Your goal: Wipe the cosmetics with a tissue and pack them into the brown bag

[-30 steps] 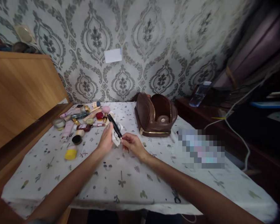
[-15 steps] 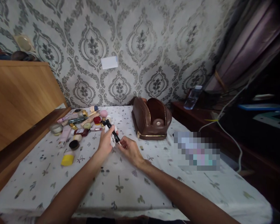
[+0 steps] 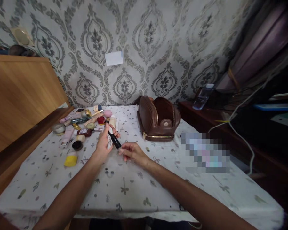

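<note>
My left hand is closed around a slim black cosmetic tube and a crumpled white tissue. The tube slants down to the right, and a gold-coloured band shows near its upper end. With thumb and fingertips, my right hand pinches the tube's lower end. Just beyond the left hand lie a red round jar, a pink makeup sponge and a dark red bottle. A brown cosmetic bag stands unzipped to the right of both hands.
Several cosmetics spread over the left of the patterned tablecloth, among them a yellow-based container and a black round lid. A wooden panel borders the left. A pixelated object and a clear bottle are at the right.
The tube has turned slightly, showing more of its black side. My right fingers have shifted a little at its lower end. The whole view has moved slightly.
</note>
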A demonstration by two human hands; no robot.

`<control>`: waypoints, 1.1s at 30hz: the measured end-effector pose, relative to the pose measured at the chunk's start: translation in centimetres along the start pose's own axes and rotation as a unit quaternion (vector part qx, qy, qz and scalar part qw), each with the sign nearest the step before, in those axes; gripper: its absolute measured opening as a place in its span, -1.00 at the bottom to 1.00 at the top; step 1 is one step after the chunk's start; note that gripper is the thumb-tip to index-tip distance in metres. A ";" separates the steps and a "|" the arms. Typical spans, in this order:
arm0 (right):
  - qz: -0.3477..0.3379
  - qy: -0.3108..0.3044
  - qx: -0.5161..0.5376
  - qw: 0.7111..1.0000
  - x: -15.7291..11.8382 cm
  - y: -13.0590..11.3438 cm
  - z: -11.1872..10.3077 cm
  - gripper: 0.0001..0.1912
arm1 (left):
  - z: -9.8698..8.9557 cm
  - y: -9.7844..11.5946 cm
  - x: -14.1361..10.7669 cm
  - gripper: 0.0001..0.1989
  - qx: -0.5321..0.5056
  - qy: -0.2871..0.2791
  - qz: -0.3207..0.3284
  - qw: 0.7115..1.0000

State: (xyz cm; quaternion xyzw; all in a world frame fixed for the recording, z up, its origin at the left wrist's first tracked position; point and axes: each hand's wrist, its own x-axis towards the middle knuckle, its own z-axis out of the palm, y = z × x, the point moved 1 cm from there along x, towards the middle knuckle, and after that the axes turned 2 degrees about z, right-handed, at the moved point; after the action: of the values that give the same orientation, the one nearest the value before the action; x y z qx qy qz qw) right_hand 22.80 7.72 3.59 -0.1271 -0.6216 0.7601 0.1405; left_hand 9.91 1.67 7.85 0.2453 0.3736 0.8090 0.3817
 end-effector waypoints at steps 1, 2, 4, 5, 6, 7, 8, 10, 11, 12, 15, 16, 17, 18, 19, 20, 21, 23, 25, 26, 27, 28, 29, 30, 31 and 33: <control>-0.006 0.010 0.003 1.000 0.0 -0.1 0.0 -0.54 | 0.0 -0.5 -0.3 -0.51 0.015 -0.010 -0.013 1.000; -0.014 0.025 0.007 1.000 0.0 -0.1 0.0 -0.54 | 0.1 -1.1 -0.5 -0.51 0.035 -0.021 -0.030 0.999; -0.031 0.060 0.014 0.998 0.2 -0.1 -0.2 -0.56 | 0.3 -2.3 -1.1 -0.52 0.079 -0.042 -0.066 0.994; -0.036 0.075 0.018 0.996 0.2 0.1 -0.4 -0.56 | 0.3 -2.8 -1.3 -0.52 0.098 -0.049 -0.076 0.991; -0.039 0.088 0.020 0.995 0.3 0.2 -0.6 -0.56 | 0.3 -3.2 -1.5 -0.52 0.115 -0.053 -0.077 0.989; -0.037 0.092 0.019 0.995 0.4 0.3 -0.8 -0.56 | 0.3 -3.5 -1.5 -0.53 0.128 -0.056 -0.071 0.988; -0.032 0.091 0.011 0.995 0.5 0.4 -1.0 -0.55 | 0.3 -3.6 -1.5 -0.53 0.141 -0.056 -0.061 0.986; -0.023 0.084 -0.036 0.996 0.6 0.3 -1.5 -0.55 | 0.0 -3.6 -1.4 -0.56 0.182 -0.054 -0.035 0.981; -0.023 0.091 -0.076 0.993 0.6 0.1 -1.7 -0.57 | -0.2 -3.4 -1.2 -0.58 0.213 -0.054 -0.015 0.975; -0.030 0.107 -0.118 0.987 0.5 -0.2 -2.0 -0.60 | -0.4 -3.1 -1.1 -0.61 0.252 -0.056 0.009 0.966; -0.085 0.179 -0.182 0.963 0.1 -1.5 -2.7 -0.65 | -0.6 -2.4 -1.0 -0.72 0.399 -0.074 0.087 0.910; -0.109 0.193 -0.173 0.960 -0.1 -2.0 -2.8 -0.65 | -0.6 -2.3 -1.0 -0.74 0.446 -0.088 0.105 0.885; -0.132 0.201 -0.157 0.958 -0.3 -2.4 -2.9 -0.65 | -0.6 -2.3 -1.1 -0.76 0.487 -0.107 0.116 0.859; -0.152 0.206 -0.141 0.956 -0.4 -2.6 -3.0 -0.64 | -0.5 -2.3 -1.2 -0.77 0.521 -0.123 0.125 0.835; -0.168 0.212 -0.130 0.954 -0.5 -2.8 -3.0 -0.61 | -0.5 -2.3 -1.4 -0.78 0.548 -0.137 0.133 0.814; -0.178 0.217 -0.123 0.952 -0.5 -2.8 -3.1 -0.58 | -0.4 -2.4 -1.5 -0.79 0.566 -0.148 0.138 0.799; -0.183 0.220 -0.118 0.951 -0.4 -2.8 -3.1 -0.56 | -0.4 -2.4 -1.6 -0.79 0.574 -0.154 0.139 0.792; -0.178 0.210 -0.100 0.956 -0.2 -2.6 -3.3 -0.54 | -0.5 -2.5 -1.6 -0.77 0.563 -0.149 0.127 0.803; -0.166 0.191 -0.069 0.965 0.1 -2.4 -3.6 -0.50 | -0.6 -2.6 -1.5 -0.69 0.523 -0.132 0.095 0.837; -0.164 0.181 -0.052 0.968 0.2 -2.4 -3.8 -0.47 | -0.6 -2.7 -1.4 -0.63 0.496 -0.111 0.071 0.858; -0.165 0.172 -0.035 0.971 0.3 -2.4 -3.9 -0.45 | -0.7 -2.7 -1.2 -0.56 0.465 -0.081 0.041 0.881; -0.171 0.164 -0.020 0.971 0.3 -2.5 -4.0 -0.42 | -0.7 -2.8 -1.1 -0.50 0.430 -0.041 0.008 0.902; -0.179 0.155 -0.009 0.971 0.2 -2.7 -4.0 -0.40 | -0.7 -2.9 -1.0 -0.46 0.391 0.002 -0.026 0.920; -0.189 0.147 0.000 0.971 0.1 -2.8 -3.9 -0.39 | -0.7 -2.9 -1.0 -0.43 0.350 0.046 -0.055 0.934; -0.198 0.138 0.005 0.970 0.0 -3.0 -3.8 -0.38 | -0.6 -2.9 -0.9 -0.42 0.306 0.084 -0.074 0.945; -0.212 0.124 0.003 0.969 -0.4 -3.3 -3.5 -0.38 | -0.5 -2.8 -0.8 -0.45 0.232 0.121 -0.091 0.961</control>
State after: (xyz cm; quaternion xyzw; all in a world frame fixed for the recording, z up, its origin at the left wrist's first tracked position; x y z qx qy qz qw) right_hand 24.67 11.33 6.14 -0.0850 -0.6094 0.6933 0.3750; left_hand 11.26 1.99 5.25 0.1921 0.6151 0.6856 0.3387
